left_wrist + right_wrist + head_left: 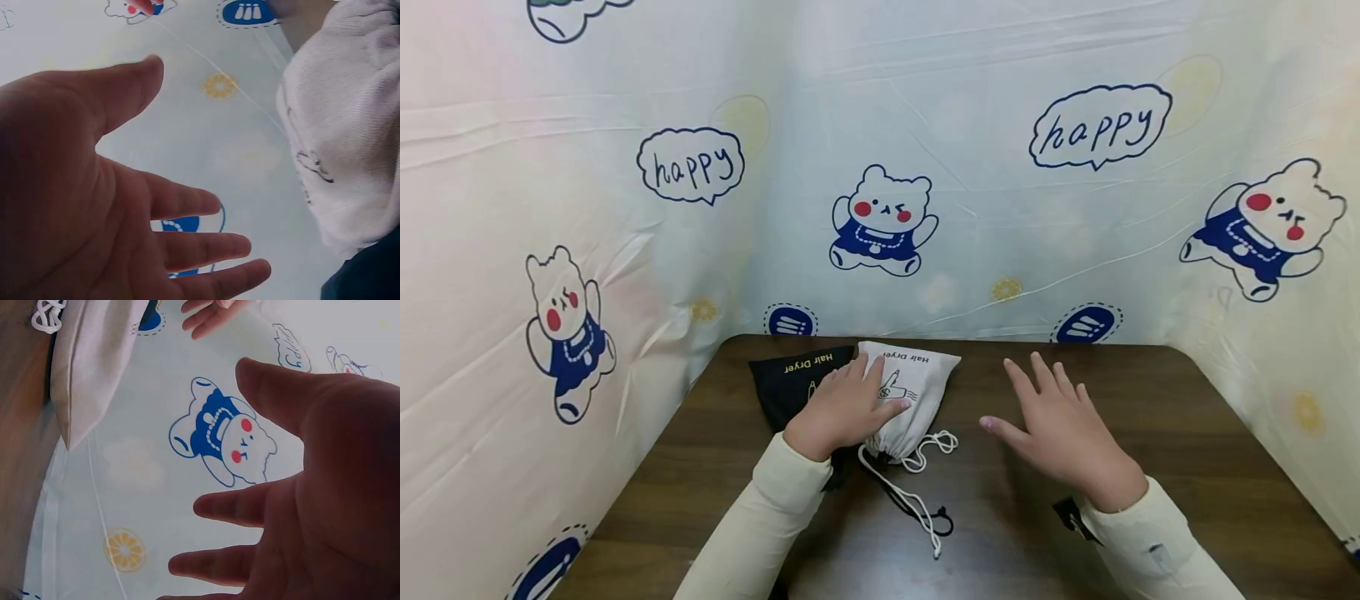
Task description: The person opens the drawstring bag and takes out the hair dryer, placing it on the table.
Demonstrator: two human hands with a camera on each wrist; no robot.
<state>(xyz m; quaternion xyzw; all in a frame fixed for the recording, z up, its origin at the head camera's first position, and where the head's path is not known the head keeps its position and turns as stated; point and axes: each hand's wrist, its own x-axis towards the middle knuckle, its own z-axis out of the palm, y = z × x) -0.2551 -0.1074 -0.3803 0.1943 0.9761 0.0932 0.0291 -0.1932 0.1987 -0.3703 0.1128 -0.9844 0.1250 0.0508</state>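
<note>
Two drawstring pouches printed "Hair Dryer" lie side by side at the far part of the table: a black pouch [778, 387] on the left and a white pouch [925, 396] on the right, which overlaps it. In front of my left hand [842, 408] in the head view are both pouches, partly hidden by it. The left wrist view shows that hand with fingers spread and the white pouch [344, 131] apart from the fingertips. To the right of the pouches, my right hand [1063, 433] is held above the table, fingers spread, holding nothing.
White cord [917, 504] and black cord [946, 523] trail from the pouches toward the near side of the brown wooden table [985, 550]. A pale curtain [977, 217] printed with cartoon bears surrounds the table's back and sides.
</note>
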